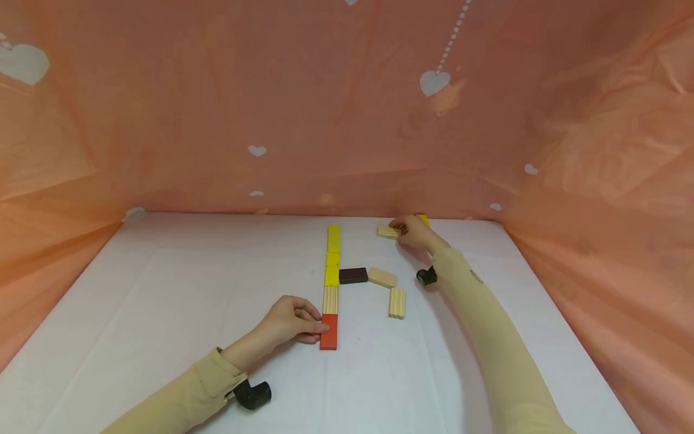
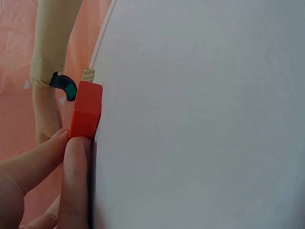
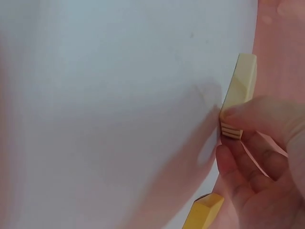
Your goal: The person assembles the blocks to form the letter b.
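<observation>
In the head view, a red block (image 1: 328, 339) lies at the near end of a straight row of wooden blocks. My left hand (image 1: 290, 322) pinches its left side, the thumb tip over its upper face; the left wrist view shows thumb and finger at one end of this red block (image 2: 87, 107). Towards the back edge, my right hand (image 1: 416, 234) grips the right end of a plain striped wooden block (image 1: 387, 232). Seen from the right wrist, the thumb lies on top of that block (image 3: 240, 81), with fingertips under its end.
Beyond the red block run a striped wooden block (image 1: 331, 300) and yellow blocks (image 1: 333, 253). A dark block (image 1: 353, 276), a tan block (image 1: 382, 277) and another striped block (image 1: 397, 302) branch right. One more yellow block (image 1: 423, 220) sits behind my right hand. Orange cloth (image 1: 325, 120) surrounds the white table (image 1: 217, 259).
</observation>
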### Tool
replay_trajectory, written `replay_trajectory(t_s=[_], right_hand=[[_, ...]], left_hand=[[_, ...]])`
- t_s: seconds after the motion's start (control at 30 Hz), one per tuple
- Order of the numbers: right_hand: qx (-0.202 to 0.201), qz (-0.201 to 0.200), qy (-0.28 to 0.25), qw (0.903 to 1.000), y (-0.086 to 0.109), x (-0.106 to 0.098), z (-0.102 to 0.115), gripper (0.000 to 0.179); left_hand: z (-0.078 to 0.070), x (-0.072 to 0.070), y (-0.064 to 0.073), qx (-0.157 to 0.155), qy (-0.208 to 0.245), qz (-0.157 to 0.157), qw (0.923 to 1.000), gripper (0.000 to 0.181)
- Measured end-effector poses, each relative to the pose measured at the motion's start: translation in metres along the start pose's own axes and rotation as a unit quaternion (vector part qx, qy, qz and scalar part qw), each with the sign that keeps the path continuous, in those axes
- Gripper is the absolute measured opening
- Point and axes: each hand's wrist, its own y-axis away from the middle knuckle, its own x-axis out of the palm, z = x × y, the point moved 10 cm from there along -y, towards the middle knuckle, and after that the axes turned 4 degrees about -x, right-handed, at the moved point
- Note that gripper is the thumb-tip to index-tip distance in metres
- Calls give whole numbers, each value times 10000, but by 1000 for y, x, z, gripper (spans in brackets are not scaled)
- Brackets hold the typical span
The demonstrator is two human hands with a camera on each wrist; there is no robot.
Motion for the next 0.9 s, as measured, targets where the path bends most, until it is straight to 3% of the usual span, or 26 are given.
replay_trajectory(t_s=[0.5, 0.9], right_hand=[[-124, -92, 29, 9999, 20, -10, 4, 41], [-951, -136, -61, 9954, 52, -31, 40, 42]], left_hand=[[1, -2, -4, -14, -5, -78, 10000, 30], [-2, -1, -6, 94, 12, 41, 9999, 31]])
